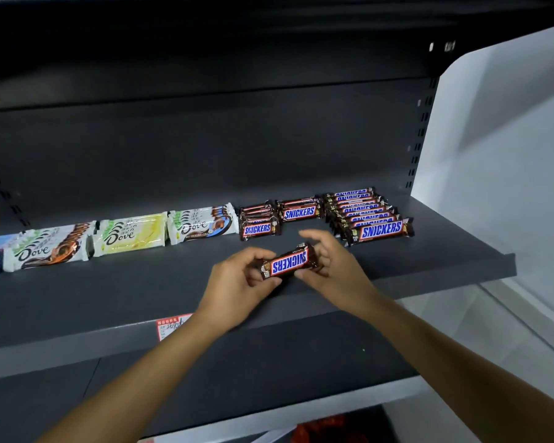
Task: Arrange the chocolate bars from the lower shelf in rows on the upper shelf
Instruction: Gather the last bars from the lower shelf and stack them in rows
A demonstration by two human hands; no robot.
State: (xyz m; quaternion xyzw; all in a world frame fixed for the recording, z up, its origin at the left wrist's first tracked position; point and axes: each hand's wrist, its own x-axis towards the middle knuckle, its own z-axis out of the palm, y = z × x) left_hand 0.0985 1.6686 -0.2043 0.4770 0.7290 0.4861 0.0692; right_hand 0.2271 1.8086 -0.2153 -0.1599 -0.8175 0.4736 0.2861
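Snickers bar (288, 261) is held at both ends: left hand (237, 279) has its fingers curled round the left end, right hand (330, 263) pinches the right end. The bar is tilted with its label upside down, over the front of the upper shelf (109, 298). Can't tell if it touches the shelf.

Behind the bar: three Snickers rows (365, 215). The right one is long; the middle (299, 211) and left (259, 223) ones are short. Behind-left of the bar: Dove bars (131, 233), lined up side by side. Below-left of the bar: price tag (170, 326) on the shelf lip.

Progress: looks mostly done, since several rows are already set. This bar isn't placed yet; it probably goes onto a short row once turned.

The visible part of the lower shelf (269, 378), below the bar, shows no bars. Red packaging (330, 430) sits further down, contents unclear, so the remaining count is unknown.
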